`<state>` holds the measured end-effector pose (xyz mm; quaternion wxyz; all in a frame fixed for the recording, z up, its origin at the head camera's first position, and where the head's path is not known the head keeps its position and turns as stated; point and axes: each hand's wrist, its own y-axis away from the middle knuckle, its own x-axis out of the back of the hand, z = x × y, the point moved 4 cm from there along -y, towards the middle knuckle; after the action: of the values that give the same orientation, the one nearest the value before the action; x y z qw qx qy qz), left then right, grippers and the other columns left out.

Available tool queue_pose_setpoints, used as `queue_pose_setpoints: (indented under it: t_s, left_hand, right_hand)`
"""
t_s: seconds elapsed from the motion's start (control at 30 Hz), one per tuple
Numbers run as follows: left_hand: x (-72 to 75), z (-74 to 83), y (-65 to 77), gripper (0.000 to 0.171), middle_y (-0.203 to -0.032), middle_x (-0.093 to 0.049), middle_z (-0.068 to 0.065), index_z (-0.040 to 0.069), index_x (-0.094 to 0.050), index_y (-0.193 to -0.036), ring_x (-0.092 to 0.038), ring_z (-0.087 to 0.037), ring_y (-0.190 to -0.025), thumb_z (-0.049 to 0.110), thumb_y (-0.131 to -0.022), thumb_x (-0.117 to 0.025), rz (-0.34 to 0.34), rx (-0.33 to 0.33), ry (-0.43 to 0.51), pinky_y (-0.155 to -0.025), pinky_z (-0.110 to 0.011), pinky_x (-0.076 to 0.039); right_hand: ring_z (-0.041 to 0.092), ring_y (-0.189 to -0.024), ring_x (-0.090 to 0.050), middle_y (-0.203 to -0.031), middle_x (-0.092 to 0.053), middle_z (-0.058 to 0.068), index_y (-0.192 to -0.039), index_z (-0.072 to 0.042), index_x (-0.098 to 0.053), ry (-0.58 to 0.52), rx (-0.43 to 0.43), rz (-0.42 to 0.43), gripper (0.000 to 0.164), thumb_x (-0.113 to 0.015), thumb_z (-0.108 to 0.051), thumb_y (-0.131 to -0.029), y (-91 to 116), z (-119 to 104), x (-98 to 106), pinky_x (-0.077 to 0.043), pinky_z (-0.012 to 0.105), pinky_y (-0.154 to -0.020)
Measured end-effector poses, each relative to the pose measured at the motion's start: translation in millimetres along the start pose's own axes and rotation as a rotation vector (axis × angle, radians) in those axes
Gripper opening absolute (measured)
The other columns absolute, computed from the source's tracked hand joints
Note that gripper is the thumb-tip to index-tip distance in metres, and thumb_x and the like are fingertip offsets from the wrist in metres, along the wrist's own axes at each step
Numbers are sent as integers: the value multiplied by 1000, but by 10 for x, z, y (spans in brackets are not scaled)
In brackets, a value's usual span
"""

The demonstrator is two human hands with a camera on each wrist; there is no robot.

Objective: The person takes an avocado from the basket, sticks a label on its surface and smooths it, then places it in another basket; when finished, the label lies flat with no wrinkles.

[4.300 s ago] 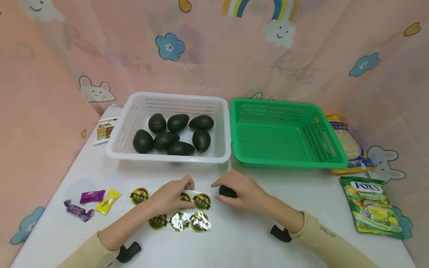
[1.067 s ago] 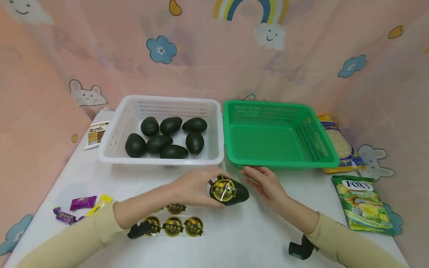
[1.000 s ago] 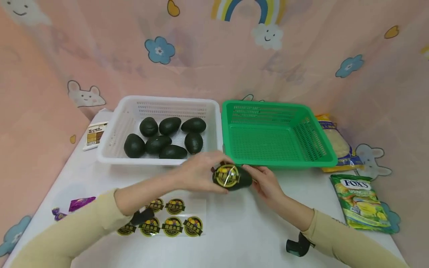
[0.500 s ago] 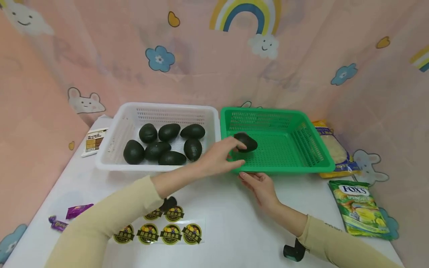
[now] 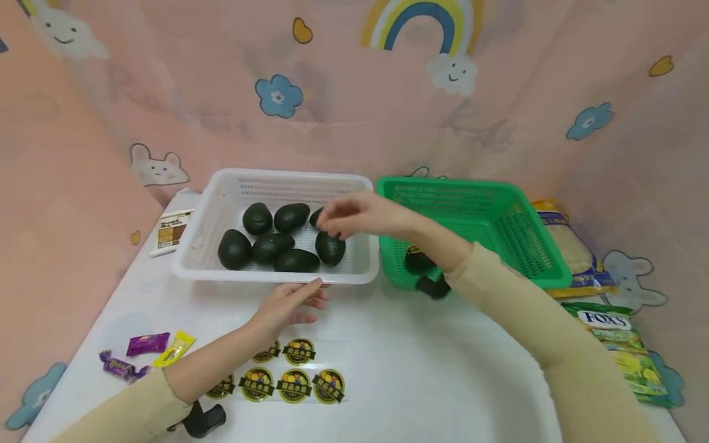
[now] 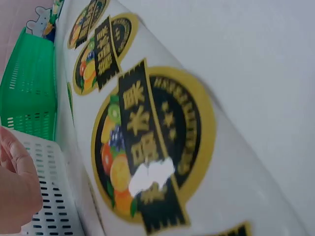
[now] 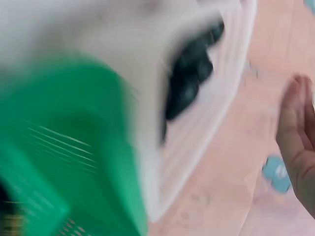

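My right hand [image 5: 365, 215] hovers over the right part of the white basket [image 5: 194, 271], its fingers loosely bent and holding nothing. Right beneath it is a dark green avocado [image 5: 330, 249], and another behind is partly hidden by the fingers. Several more avocados [image 5: 235, 249] lie in that basket. At the basket's front rim my left hand [image 5: 288, 307] touches with its fingertips, palm free of any object. In the green basket [image 5: 476, 284] a labelled avocado [image 5: 418, 261] sits at the near left, partly covered by the right forearm.
In front lies a clear sheet of round gold-and-black fruit stickers [image 5: 293, 386]. Wrapped candies [image 5: 148, 344] are at the left, beside a small packet [image 5: 172, 231] farther back. A green FOX'S bag [image 5: 615, 344] and a yellow-blue bag [image 5: 570, 240] stand at the right.
The labelled avocado went from my left hand into the green basket. The left hand then drew back to the white basket's front, while the right hand left the green rim and crossed over the white basket.
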<state>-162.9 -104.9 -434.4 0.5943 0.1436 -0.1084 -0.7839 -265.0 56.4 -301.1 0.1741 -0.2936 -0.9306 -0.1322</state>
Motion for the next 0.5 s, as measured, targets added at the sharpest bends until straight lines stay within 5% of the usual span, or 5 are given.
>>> queue_pose_setpoints:
  t_s: [0.1, 0.23, 0.37, 0.5]
  left_hand:
    - [-1, -7, -17, 60, -109, -67, -9, -4, -62, -123, -61, -18, -95, 49, -95, -58, -21, 11, 38, -78, -31, -55]
    - [-18, -26, -12, 55, -104, -68, -4, -1, -64, -121, -61, -16, -92, 48, -96, -57, -33, 18, 68, -76, -32, -55]
    - [-15, -26, -6, 54, -101, -67, -2, 1, -64, -123, -61, -15, -90, 47, -96, -57, -51, 24, 60, -75, -31, -55]
    - [23, -3, -9, 54, -99, -67, -1, 0, -62, -127, -60, -14, -88, 46, -97, -56, -69, 27, 59, -74, -30, -55]
  right_hand:
    - [21, -103, -60, -117, -63, 6, -114, -8, -67, 125, -70, -131, 21, -63, -17, -96, -554, -8, 148, -52, 37, -89]
    - [16, -110, -57, -125, -60, 6, -121, -8, -65, 254, -218, -377, 31, -69, -14, -91, -1051, 239, -10, -50, 33, -92]
    - [16, -126, -47, -140, -48, 2, -133, -21, -59, 379, -295, -563, 51, -77, -18, -85, -1263, 473, -291, -46, 28, -96]
    - [17, -130, -39, -142, -41, -2, -133, -33, -51, 510, -313, -626, 64, -84, -24, -79, -1350, 594, -444, -46, 28, -93]
